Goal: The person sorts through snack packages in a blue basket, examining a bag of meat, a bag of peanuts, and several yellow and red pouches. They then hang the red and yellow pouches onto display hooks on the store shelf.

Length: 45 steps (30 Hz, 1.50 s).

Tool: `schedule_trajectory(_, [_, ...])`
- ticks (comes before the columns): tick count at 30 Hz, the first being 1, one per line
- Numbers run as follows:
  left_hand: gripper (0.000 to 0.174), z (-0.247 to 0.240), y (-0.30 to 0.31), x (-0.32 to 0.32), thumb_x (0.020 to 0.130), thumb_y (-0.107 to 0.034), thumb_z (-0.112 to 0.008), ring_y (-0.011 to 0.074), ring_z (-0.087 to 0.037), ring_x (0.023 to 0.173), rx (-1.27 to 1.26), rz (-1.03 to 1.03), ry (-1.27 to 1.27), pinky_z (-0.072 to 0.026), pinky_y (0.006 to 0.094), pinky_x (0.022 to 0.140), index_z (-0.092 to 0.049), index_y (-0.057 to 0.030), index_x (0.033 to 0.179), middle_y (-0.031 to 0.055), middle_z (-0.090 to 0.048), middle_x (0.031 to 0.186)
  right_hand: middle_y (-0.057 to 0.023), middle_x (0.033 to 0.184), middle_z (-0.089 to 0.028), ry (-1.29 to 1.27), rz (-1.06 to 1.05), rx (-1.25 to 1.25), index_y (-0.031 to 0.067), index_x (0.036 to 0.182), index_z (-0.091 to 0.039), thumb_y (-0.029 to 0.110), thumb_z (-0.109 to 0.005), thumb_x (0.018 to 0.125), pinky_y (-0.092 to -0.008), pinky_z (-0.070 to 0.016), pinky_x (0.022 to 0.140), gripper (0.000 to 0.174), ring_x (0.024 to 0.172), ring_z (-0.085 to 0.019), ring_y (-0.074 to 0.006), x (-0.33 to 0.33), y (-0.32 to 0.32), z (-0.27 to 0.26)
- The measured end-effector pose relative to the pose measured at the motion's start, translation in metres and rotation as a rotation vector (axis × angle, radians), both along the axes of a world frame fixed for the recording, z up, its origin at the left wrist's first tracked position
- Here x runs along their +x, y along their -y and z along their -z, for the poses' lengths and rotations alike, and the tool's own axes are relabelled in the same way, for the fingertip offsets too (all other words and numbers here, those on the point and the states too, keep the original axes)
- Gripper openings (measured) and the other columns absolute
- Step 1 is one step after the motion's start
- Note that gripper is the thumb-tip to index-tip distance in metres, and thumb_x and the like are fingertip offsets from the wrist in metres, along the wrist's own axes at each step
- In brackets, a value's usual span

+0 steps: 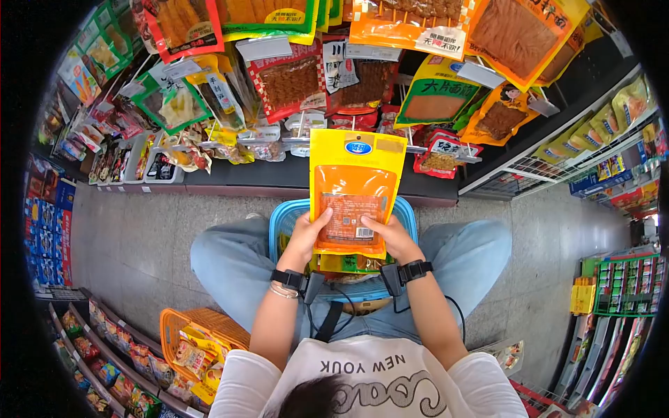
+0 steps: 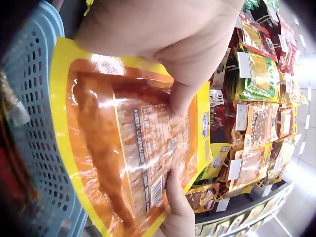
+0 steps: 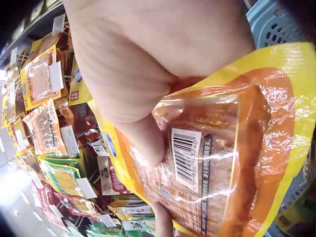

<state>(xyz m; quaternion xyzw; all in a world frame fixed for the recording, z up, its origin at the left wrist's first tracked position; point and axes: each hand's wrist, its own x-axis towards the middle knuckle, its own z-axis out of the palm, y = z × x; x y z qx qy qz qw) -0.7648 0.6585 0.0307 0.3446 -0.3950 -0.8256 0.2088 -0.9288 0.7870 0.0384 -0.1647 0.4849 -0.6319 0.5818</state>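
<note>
A yellow and orange snack packet (image 1: 355, 188) is held upright between both hands above a blue basket (image 1: 281, 217). The left hand (image 1: 304, 238) grips its lower left side, thumb on the printed panel. The right hand (image 1: 394, 238) grips the lower right side, thumb beside the barcode. In the left wrist view the left hand (image 2: 173, 44) presses its thumb on the packet (image 2: 98, 143). In the right wrist view the right hand (image 3: 143, 64) does likewise on the packet (image 3: 247, 133), near the barcode. The fingers behind the packet are hidden.
Hanging snack packets (image 1: 289, 80) fill the rack ahead, over a dark shelf ledge (image 1: 244, 182). An orange basket (image 1: 202, 320) with yellow packets stands on the floor at the lower left. Shelves (image 1: 132, 348) line the left, and more racks (image 1: 627, 279) stand at the right.
</note>
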Motion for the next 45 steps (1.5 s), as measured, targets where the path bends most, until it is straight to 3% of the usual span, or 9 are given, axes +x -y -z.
schedule_trajectory(6, [0.033,-0.01,0.003,-0.005,0.086,-0.025,-0.065,0.0129,-0.06,0.092,-0.012,-0.174,-0.023,-0.0482,0.026,0.079,-0.06,-0.0015,0.109,0.0063,-0.063,0.104,-0.005,0.115,-0.059,-0.072,0.01,-0.078,0.0019,0.122,-0.051,0.013,-0.06,0.089,-0.0304,-0.0457,0.089,0.036,0.102,-0.057,-0.0149,0.008,0.006,-0.01])
schedule_trajectory(9, [0.035,0.0,0.012,-0.001,0.084,-0.022,-0.067,0.0157,-0.057,0.1,-0.542,-0.274,0.18,-0.0464,0.0295,0.083,-0.059,-0.0013,0.111,0.0076,-0.061,0.112,-0.005,0.115,-0.059,-0.142,0.135,-0.076,0.0004,0.12,-0.052,0.015,-0.058,0.091,-0.0293,-0.0451,0.088,0.034,0.102,-0.056,-0.0136,0.012,0.013,-0.004])
schedule_trajectory(12, [0.063,-0.015,0.0,-0.002,0.078,-0.015,-0.071,0.022,-0.038,0.126,-0.504,-0.013,0.038,-0.0351,0.035,0.101,-0.043,-0.0019,0.132,0.0116,-0.04,0.138,-0.002,0.105,-0.062,-0.394,0.188,-0.099,0.0006,0.114,-0.057,0.022,-0.057,0.092,-0.0291,-0.0456,0.085,0.03,0.093,-0.057,-0.0114,0.023,0.022,0.007])
schedule_trajectory(15, [0.088,-0.016,-0.025,-0.014,0.075,-0.018,-0.074,0.0226,-0.028,0.134,-0.712,0.13,-0.119,-0.0282,0.0361,0.107,-0.022,-0.0025,0.144,0.0121,-0.026,0.147,-0.0184,0.138,-0.042,-0.644,0.042,-0.208,0.0006,0.138,-0.034,0.009,-0.055,0.087,-0.0354,-0.0325,0.103,0.056,0.127,-0.041,-0.0262,0.053,0.026,0.005])
schedule_trajectory(17, [0.071,-0.012,-0.021,-0.011,0.083,-0.022,-0.067,0.0213,-0.037,0.129,-0.553,0.1,-0.089,-0.0316,0.0343,0.104,-0.03,-0.0008,0.14,0.0118,-0.037,0.14,-0.0213,0.145,-0.029,-0.781,0.09,-0.286,0.0042,0.145,-0.019,0.004,-0.057,0.082,-0.0365,-0.025,0.108,0.073,0.135,-0.028,-0.0296,0.072,0.026,-0.005])
schedule_trajectory(19, [0.052,-0.012,-0.01,-0.006,0.091,-0.027,-0.057,0.0194,-0.047,0.119,-0.049,-0.035,-0.127,-0.0365,0.033,0.1,-0.042,0.0004,0.132,0.0094,-0.049,0.13,-0.0184,0.145,-0.03,-0.662,0.074,-0.298,0.0011,0.14,-0.032,0.0,-0.059,0.079,-0.0355,-0.0239,0.109,0.066,0.135,-0.029,-0.0265,0.072,0.022,0.0])
schedule_trajectory(27, [0.04,-0.013,0.011,0.005,0.092,-0.027,-0.057,0.0184,-0.055,0.108,-0.027,-0.185,-0.154,-0.0432,0.0344,0.094,-0.05,-0.0036,0.123,0.0068,-0.056,0.12,-0.0149,0.134,-0.045,-0.684,0.375,-0.037,-0.0037,0.128,-0.044,0.002,-0.063,0.084,-0.0338,-0.0342,0.104,0.049,0.124,-0.044,-0.0222,0.016,0.019,-0.032])
schedule_trajectory(32, [0.037,-0.013,0.006,0.006,0.09,-0.027,-0.06,0.0155,-0.057,0.102,-0.027,-0.088,-0.164,-0.045,0.031,0.089,-0.055,-0.0027,0.118,0.0051,-0.06,0.114,-0.0087,0.111,-0.061,-0.266,0.097,-0.088,-0.0027,0.116,-0.053,0.003,-0.068,0.08,-0.028,-0.0423,0.093,0.039,0.104,-0.057,-0.014,-0.007,0.01,-0.01])
schedule_trajectory(45, [0.026,-0.028,-0.002,-0.002,0.088,-0.012,-0.062,0.0135,-0.059,0.095,-0.111,-0.161,-0.218,-0.0465,0.0291,0.084,-0.059,-0.0004,0.112,0.0054,-0.062,0.109,-0.0048,0.11,-0.06,-0.407,0.099,-0.143,-0.001,0.113,-0.054,0.004,-0.072,0.077,-0.0281,-0.0446,0.088,0.041,0.098,-0.056,-0.0116,-0.009,-0.017,-0.034])
